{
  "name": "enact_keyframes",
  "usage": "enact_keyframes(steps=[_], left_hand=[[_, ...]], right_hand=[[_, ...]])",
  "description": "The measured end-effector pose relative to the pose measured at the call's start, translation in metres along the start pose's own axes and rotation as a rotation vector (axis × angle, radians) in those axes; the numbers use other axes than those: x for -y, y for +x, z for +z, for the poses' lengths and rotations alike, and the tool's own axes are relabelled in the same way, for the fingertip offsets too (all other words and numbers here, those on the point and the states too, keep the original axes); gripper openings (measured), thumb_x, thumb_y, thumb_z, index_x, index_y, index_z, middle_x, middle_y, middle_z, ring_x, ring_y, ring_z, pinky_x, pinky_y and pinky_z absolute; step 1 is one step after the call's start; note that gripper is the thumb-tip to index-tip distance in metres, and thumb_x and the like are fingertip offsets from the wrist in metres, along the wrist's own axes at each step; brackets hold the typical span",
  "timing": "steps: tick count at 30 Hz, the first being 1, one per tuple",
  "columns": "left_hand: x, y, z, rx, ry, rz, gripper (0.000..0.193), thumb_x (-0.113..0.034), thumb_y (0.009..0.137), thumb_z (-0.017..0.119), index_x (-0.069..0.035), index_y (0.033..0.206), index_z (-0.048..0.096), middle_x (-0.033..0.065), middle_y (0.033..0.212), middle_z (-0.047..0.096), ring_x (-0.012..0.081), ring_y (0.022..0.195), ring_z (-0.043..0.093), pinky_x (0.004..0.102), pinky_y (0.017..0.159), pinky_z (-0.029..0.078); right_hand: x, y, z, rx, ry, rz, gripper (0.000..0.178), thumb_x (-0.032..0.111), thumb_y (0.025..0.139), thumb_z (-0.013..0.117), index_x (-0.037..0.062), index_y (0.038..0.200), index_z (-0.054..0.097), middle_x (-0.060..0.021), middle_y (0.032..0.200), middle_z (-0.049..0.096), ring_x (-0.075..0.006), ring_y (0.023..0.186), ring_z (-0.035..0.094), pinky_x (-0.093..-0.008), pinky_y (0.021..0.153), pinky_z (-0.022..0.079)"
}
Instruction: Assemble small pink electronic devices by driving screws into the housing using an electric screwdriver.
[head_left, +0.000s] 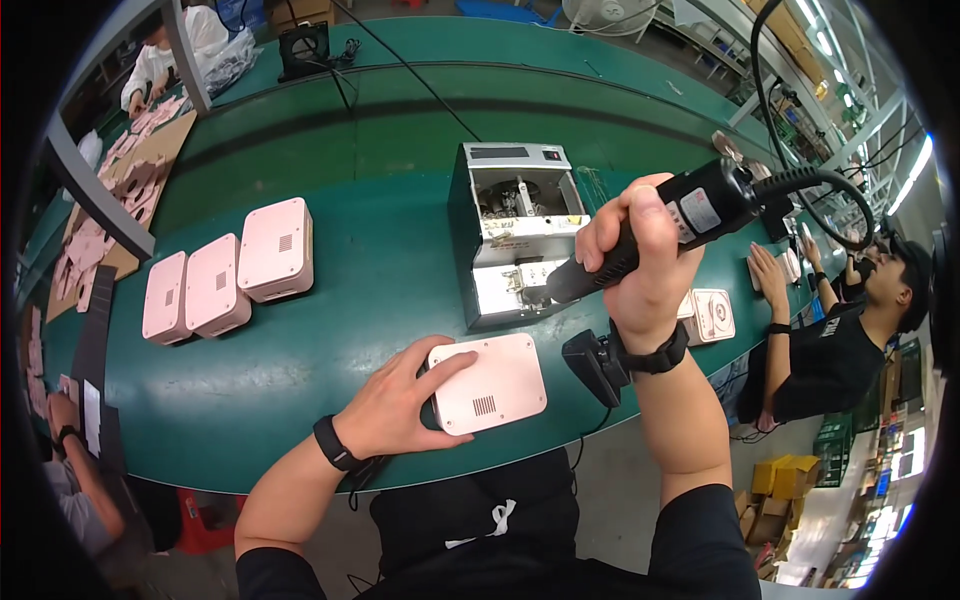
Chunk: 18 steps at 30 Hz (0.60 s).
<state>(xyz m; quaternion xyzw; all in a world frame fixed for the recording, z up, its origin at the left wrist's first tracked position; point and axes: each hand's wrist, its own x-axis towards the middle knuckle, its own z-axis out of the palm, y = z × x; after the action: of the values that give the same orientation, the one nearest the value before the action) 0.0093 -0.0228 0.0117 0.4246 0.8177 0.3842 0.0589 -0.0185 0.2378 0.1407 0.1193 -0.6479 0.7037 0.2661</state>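
Observation:
My left hand [402,402] grips the left side of a pink plastic box [490,383] lying on the green bench, its thumb at the near edge and a finger across the top. Screw holes sit near the box's corners, and a slotted grille shows on its face. Raised to the right, my right hand [645,250] is wrapped round a black electric screwdriver [700,205] with a cord at its back end. Its front end points down-left at a metal screw feeder [520,235]; the bit's tip is hard to make out against the feeder.
Three pink boxes [276,248] stand in a row at the left. More pink-and-white units [712,315] sit beyond my right forearm. Loose pink parts cover a cardboard sheet [130,200] at far left. A co-worker [850,320] sits at the right. The screwdriver's cord [770,100] hangs from above.

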Motion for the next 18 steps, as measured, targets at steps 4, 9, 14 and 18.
enact_keyframes(steps=[4,9,14,18], left_hand=[[0.005,0.001,0.0,-0.05,-0.001,-0.007,0.09,-0.037,0.068,0.092,-0.015,0.147,0.054,0.0183,0.139,0.05,0.0393,0.12,0.06,0.0465,0.1,0.053],[0.007,0.001,0.0,-0.08,-0.002,0.014,0.089,-0.034,0.066,0.094,-0.012,0.144,0.057,0.0194,0.139,0.051,0.0393,0.119,0.06,0.0455,0.1,0.053],[0.005,0.001,0.002,-0.078,0.012,0.017,0.09,-0.033,0.066,0.095,-0.012,0.144,0.057,0.0195,0.138,0.052,0.0389,0.119,0.061,0.0454,0.099,0.053],[0.007,0.0,0.005,-0.078,0.009,0.02,0.092,-0.036,0.068,0.092,-0.017,0.149,0.053,0.0179,0.137,0.05,0.038,0.117,0.061,0.0457,0.098,0.054]], right_hand=[[0.0,-0.007,-0.005,0.03,0.025,0.066,0.021,0.027,0.103,0.054,0.0061,0.106,0.051,-0.0064,0.064,0.051,-0.0168,0.05,0.049,-0.0365,0.056,0.048],[0.002,-0.026,-0.008,0.06,0.07,0.085,0.025,0.03,0.103,0.053,0.0062,0.108,0.05,-0.006,0.065,0.051,-0.0162,0.051,0.05,-0.0361,0.056,0.048],[-0.006,-0.031,-0.009,0.099,0.032,0.058,0.028,0.033,0.102,0.055,0.007,0.11,0.048,-0.0058,0.066,0.051,-0.016,0.051,0.049,-0.0356,0.055,0.047],[-0.023,-0.041,-0.011,0.101,0.079,0.093,0.031,0.035,0.101,0.057,0.0071,0.109,0.047,-0.0056,0.066,0.05,-0.0157,0.05,0.048,-0.035,0.053,0.046]])
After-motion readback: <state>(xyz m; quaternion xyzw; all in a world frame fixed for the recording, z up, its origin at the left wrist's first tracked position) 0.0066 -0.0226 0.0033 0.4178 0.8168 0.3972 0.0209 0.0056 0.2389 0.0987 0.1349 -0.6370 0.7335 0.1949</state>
